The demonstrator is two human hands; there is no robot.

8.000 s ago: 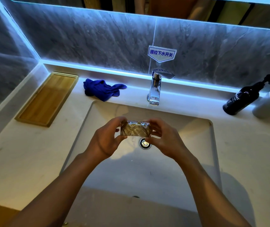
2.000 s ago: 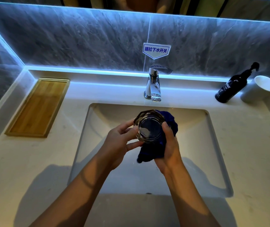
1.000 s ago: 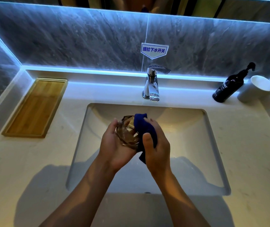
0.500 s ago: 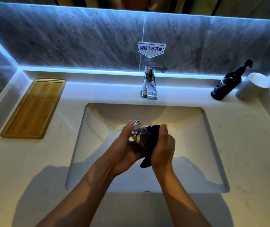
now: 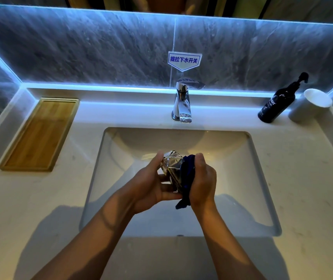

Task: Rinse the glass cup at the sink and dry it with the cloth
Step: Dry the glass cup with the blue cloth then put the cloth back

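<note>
Over the middle of the white sink I hold a faceted glass cup on its side. My left hand grips the cup from the left. My right hand presses a dark blue cloth against the cup's right end; a tail of the cloth hangs below my palm. Most of the cloth is hidden between my right hand and the glass. The chrome faucet stands behind the basin with no water running.
A wooden tray lies on the counter at the left. A black pump bottle and a white cup stand at the back right. A grey stone wall with a small blue-lettered sign rises behind the faucet.
Eight seconds ago the cloth lay on the counter and both hands held the glass. Since then my right hand took the cloth and has been rubbing it around the turning cup.
</note>
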